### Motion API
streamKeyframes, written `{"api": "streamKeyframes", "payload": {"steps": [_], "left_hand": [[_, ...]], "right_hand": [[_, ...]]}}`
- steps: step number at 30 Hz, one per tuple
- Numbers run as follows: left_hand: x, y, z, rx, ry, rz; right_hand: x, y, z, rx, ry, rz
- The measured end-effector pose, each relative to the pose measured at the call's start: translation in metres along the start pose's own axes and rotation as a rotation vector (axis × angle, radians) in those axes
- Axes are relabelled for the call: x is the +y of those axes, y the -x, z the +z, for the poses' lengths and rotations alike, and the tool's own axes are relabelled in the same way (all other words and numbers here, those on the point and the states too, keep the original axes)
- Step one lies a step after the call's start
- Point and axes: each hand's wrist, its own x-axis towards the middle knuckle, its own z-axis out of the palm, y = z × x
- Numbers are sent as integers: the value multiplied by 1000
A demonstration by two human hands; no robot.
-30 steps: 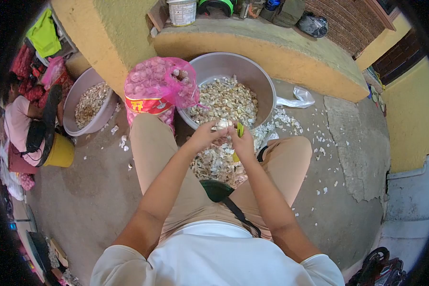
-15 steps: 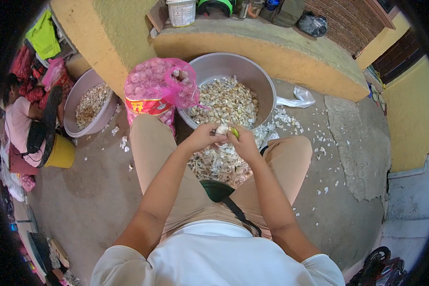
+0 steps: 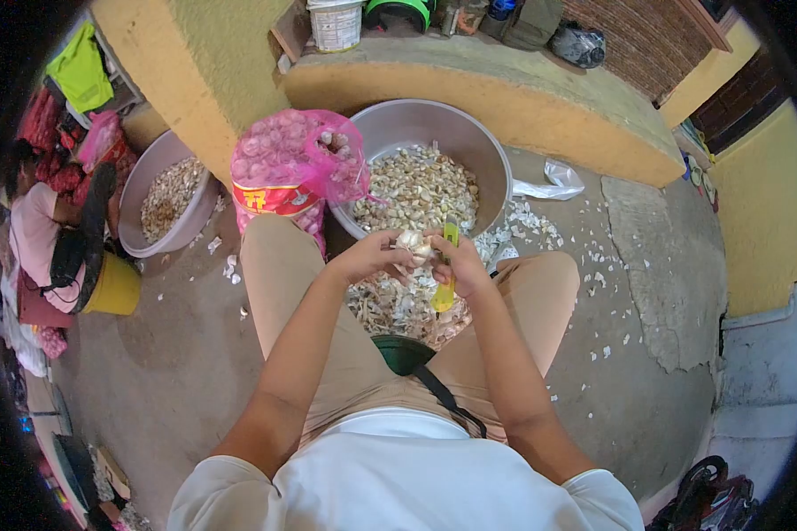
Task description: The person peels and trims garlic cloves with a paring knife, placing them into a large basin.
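Note:
Between my hands is a whitish garlic bulb [image 3: 413,244], its cloves partly spread. My left hand [image 3: 372,257] is closed around its left side. In my right hand [image 3: 464,265] is a yellow box cutter [image 3: 444,296], held upright with its ends showing above and below the fingers; the right fingertips also touch the bulb. Beyond the hands stands a grey tub [image 3: 503,164] with many loose garlic cloves [image 3: 425,181] inside. Below the hands, between my knees, lies a heap of garlic skins [image 3: 398,310]. What holds this heap is mostly hidden.
A pink mesh bag of garlic bulbs [image 3: 270,146] stands left of the tub. Farther left, a person [image 3: 40,221] sits near a second tub [image 3: 205,208] of cloves and a yellow bucket [image 3: 115,283]. Skins litter the floor [image 3: 593,292] at right. A low ledge [image 3: 505,97] runs behind.
The box cutter has turned upright in my right hand, so more of its yellow body shows. The garlic bulb now shows more between my fingers, and my right hand has shifted slightly right.

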Motion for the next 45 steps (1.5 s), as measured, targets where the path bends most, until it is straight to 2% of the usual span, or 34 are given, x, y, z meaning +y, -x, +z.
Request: {"api": "streamKeyframes", "payload": {"steps": [6, 9, 12, 15, 18, 21, 24, 27, 30, 31, 34, 37, 40, 43, 45], "left_hand": [[-14, -10, -17, -69, 261, 59], [-16, -11, -19, -57, 286, 59], [-16, -12, -21, -78, 325, 65], [-15, -12, -17, -27, 277, 59], [-18, -13, -20, -62, 228, 47], [-15, -9, -15, -41, 254, 60], [-14, -7, -21, -87, 311, 74], [-10, -5, -22, -33, 346, 125], [-9, -7, -21, 66, 287, 138], [-10, -8, -22, 71, 268, 142], [-12, -10, -24, 92, 207, 147], [-14, -11, -20, 125, 135, 155], [-15, -10, -19, 142, 60, 153], [-10, -9, -15, 156, -7, 116], [-7, -6, -10, 177, -63, 106]], "right_hand": [[-3, 1, -1, -95, -82, 10], [0, -1, -3, -128, -141, 13], [11, -9, -9, -170, -248, -75], [13, -13, -12, -195, -463, -16], [10, -9, -10, -219, -598, 74], [12, -12, -13, -100, -308, 62], [7, -13, -9, 402, -147, -16], [18, -24, -29, 462, 174, -99], [25, -20, -29, 233, 860, 101], [34, -20, -29, 216, 1002, 98], [44, -32, -34, 110, 1056, 179], [32, -45, -36, 334, 437, -74], [12, -36, -22, 361, 252, -94], [12, -27, -10, 260, 335, -132], [17, -25, -8, 224, 680, -238]]}}
